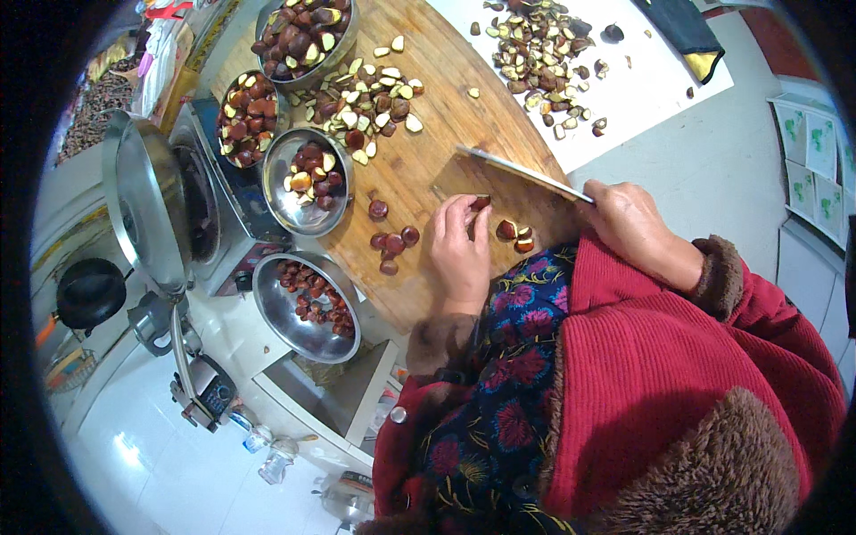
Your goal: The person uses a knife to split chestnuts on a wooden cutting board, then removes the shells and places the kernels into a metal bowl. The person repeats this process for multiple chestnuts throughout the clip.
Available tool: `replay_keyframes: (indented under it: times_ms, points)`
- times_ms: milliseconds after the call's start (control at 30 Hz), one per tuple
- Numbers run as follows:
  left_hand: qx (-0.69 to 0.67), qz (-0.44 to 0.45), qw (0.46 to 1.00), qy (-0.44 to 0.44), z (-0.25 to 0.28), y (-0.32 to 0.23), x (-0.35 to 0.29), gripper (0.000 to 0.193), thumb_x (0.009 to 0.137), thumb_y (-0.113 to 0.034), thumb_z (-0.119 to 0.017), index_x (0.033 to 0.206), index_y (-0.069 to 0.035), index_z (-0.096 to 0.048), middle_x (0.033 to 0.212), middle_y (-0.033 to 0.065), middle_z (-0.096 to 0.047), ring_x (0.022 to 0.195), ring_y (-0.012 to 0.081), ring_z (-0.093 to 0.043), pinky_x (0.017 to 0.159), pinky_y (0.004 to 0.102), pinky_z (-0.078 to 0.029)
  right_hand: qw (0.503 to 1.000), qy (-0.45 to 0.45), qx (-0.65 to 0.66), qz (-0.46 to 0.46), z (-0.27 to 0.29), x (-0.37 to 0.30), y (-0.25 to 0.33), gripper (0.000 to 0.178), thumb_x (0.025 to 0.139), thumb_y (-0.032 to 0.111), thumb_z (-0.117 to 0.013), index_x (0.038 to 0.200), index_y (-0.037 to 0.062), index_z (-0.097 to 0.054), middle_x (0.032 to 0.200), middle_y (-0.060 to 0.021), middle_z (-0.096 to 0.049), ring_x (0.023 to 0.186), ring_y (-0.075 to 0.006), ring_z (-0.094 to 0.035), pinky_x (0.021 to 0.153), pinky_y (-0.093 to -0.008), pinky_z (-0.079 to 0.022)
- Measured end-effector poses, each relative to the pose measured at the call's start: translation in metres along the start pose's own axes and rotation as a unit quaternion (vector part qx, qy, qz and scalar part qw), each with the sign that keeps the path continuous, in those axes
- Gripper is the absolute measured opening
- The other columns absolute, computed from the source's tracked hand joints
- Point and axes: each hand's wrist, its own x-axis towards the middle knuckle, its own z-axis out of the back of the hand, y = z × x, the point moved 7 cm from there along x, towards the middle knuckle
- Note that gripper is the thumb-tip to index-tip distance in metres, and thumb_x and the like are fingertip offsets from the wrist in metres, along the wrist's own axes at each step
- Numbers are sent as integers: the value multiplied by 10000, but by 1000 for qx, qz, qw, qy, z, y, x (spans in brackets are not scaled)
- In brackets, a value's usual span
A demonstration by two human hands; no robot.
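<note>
On a wooden cutting board, my left hand pinches a dark brown chestnut between its fingers. My right hand is closed round the handle of a knife. The blade slants over the board, above and apart from the held chestnut. Beside my left hand, towards the board's near edge, lie a few cut chestnuts with pale yellow flesh showing. To the left of that hand sit several whole chestnuts. A spread of cut, pale-fleshed chestnuts covers the board farther away.
Metal bowls of chestnuts stand at the left: a large far one, a smaller one, another, and one below holding reddish-brown pieces. Shell scraps lie on a white sheet. A gas stove and pan lid are left.
</note>
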Motion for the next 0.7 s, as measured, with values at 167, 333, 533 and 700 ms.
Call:
replay_keyframes:
  times_ms: [167,333,533,700]
  points:
    - [6,23,1000,4,0,-5,-4,198,812,24,-741,963,-11,-617,1010,103,-578,909,212,-634,721,297,-589,1000,-3,9,-19,9,-17,-11,95,850,78,-593,816,1,-549,678,-242,-620,684,-438,-652,605,-514,-525]
    - [-35,54,998,-13,0,7,-7,205,793,56,-745,920,-11,-599,1022,102,-548,912,208,-622,730,302,-598,1000,15,3,2,7,-22,-9,98,843,81,-604,817,4,-549,667,-239,-617,675,-441,-648,605,-516,-525]
    - [-78,117,990,-24,0,19,-9,277,810,23,-758,1004,3,-561,1050,88,-586,936,184,-642,763,292,-588,1000,11,11,-14,5,-16,-12,122,861,109,-611,814,13,-551,681,-241,-620,685,-444,-645,618,-524,-522]
    - [-98,120,987,-48,0,20,-8,329,815,-12,-774,1064,-11,-560,1084,87,-627,941,176,-654,794,292,-575,999,23,26,-15,6,-14,-13,151,885,126,-609,817,5,-550,692,-251,-616,703,-452,-640,625,-524,-516]
